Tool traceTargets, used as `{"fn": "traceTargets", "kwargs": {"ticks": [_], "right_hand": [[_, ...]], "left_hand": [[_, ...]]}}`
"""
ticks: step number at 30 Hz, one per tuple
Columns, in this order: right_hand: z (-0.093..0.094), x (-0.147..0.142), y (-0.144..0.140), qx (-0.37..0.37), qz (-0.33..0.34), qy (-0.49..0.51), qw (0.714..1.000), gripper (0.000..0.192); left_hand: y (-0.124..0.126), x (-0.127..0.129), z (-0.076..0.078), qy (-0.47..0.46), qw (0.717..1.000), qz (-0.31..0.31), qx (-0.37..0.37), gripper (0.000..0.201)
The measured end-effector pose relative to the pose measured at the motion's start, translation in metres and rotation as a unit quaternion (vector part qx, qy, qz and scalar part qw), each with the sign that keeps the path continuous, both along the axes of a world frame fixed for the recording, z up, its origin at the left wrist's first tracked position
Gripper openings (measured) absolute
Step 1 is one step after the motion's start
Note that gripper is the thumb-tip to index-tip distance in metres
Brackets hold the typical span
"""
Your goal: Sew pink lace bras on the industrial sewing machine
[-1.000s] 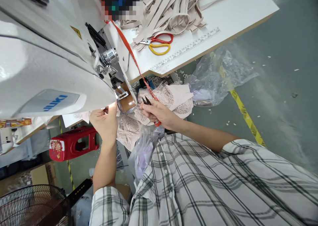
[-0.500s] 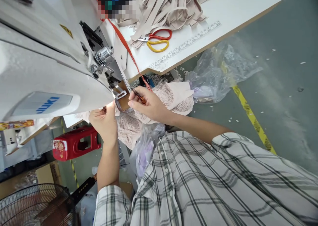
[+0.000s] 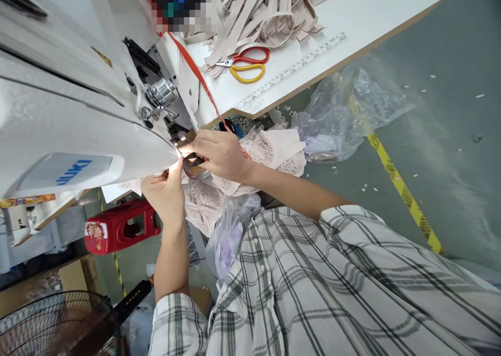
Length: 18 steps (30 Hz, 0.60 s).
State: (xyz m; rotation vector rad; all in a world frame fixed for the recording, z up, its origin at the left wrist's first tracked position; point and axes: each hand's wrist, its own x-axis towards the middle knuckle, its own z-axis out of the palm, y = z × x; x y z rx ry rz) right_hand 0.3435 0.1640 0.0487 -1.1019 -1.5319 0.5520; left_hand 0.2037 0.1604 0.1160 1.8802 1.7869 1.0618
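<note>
My left hand point(image 3: 166, 191) is closed in a pinch at the sewing machine's needle area, at the edge of the pale pink lace fabric point(image 3: 203, 197); the fingertips are partly behind the white machine head point(image 3: 86, 131). Beside it, my right hand point(image 3: 221, 155) reaches in from the right with its fingertips close to the left thumb. Dark thread snips point(image 3: 191, 160) show under its fingers, held in the palm. What the fingertips touch at the needle is too small to make out. More lace fabric point(image 3: 282, 147) hangs below the right wrist.
On the white table point(image 3: 376, 11) lie beige straps point(image 3: 270, 11), red-and-yellow scissors point(image 3: 248, 66) and a ruler strip point(image 3: 293, 74). An orange-red ribbon point(image 3: 191, 61) runs down from the machine. Plastic bags point(image 3: 348, 110), a red stool point(image 3: 117, 225) and a fan point(image 3: 58, 319) stand around.
My right hand has moved left to the needle area, with its fingers now next to my left hand. The snips went with it. My left hand has stayed nearly in place.
</note>
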Motion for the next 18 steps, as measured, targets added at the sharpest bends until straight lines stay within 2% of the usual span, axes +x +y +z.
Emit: {"fn": "traceTargets", "kwargs": {"ticks": [2,4,5,7,8,10,12,14,16,18], "right_hand": [[-0.001,0.000,0.001,0.002,-0.006,-0.012,1.000,0.023],[0.000,0.003,-0.003,-0.001,0.009,-0.011,1.000,0.016],[0.001,0.007,-0.007,-0.007,0.025,-0.005,1.000,0.013],[0.005,0.020,-0.023,-0.038,0.100,0.018,0.994,0.008],[0.006,0.028,-0.034,-0.066,0.166,0.035,0.983,0.009],[0.006,0.049,-0.058,-0.143,0.318,0.077,0.934,0.014],[0.001,0.071,-0.077,-0.231,0.397,0.141,0.877,0.016],[-0.008,0.089,-0.087,-0.294,0.357,0.227,0.857,0.022],[-0.018,0.098,-0.086,-0.335,0.255,0.324,0.847,0.031],[-0.023,0.094,-0.080,-0.358,0.156,0.391,0.834,0.037]], "left_hand": [[-0.001,-0.005,-0.003,0.020,1.000,-0.004,0.013,0.030],[-0.005,-0.014,-0.007,0.058,0.996,-0.021,0.061,0.025],[-0.008,-0.019,-0.009,0.087,0.990,-0.048,0.102,0.022],[-0.013,-0.031,-0.014,0.164,0.958,-0.151,0.179,0.016],[-0.014,-0.035,-0.017,0.202,0.931,-0.223,0.207,0.018],[-0.014,-0.041,-0.021,0.248,0.868,-0.363,0.230,0.024],[-0.009,-0.042,-0.022,0.259,0.832,-0.433,0.232,0.025],[-0.002,-0.041,-0.021,0.261,0.834,-0.429,0.229,0.017],[0.002,-0.039,-0.018,0.247,0.859,-0.384,0.233,0.009],[0.002,-0.034,-0.015,0.202,0.892,-0.327,0.240,0.006]]}}
